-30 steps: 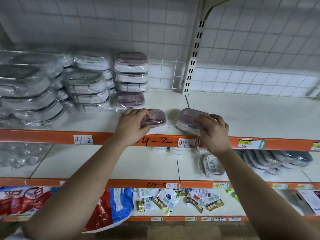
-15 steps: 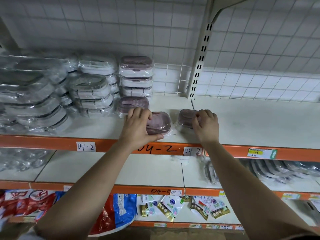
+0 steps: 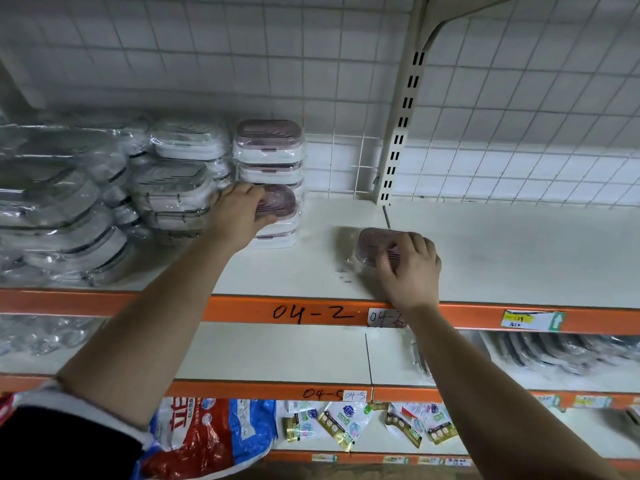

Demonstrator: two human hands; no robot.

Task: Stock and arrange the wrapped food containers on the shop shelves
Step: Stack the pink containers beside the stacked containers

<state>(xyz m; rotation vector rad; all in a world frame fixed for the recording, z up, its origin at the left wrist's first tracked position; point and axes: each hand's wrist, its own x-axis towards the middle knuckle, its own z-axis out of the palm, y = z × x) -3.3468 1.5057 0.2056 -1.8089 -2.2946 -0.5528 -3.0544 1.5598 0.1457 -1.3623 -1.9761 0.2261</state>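
Note:
My left hand (image 3: 239, 216) grips a wrapped pink-lidded container (image 3: 278, 202) and sets it on top of another pink one (image 3: 277, 239) in front of a taller pink stack (image 3: 268, 147). My right hand (image 3: 410, 265) holds a second wrapped pink container (image 3: 372, 244) lying flat on the white shelf (image 3: 502, 251), near its front edge. Grey-lidded wrapped containers (image 3: 173, 188) are stacked to the left.
The shelf has an orange front rail (image 3: 242, 310) marked 04-2 and a slotted upright post (image 3: 398, 133) at the back. More wrapped containers (image 3: 554, 355) lie on the shelf below. Snack packets (image 3: 343, 424) and a red-blue bag (image 3: 207, 434) fill the lowest shelf.
My left hand carried its pink container back and left onto the single pink one. My right hand slid its container a little deeper onto the shelf.

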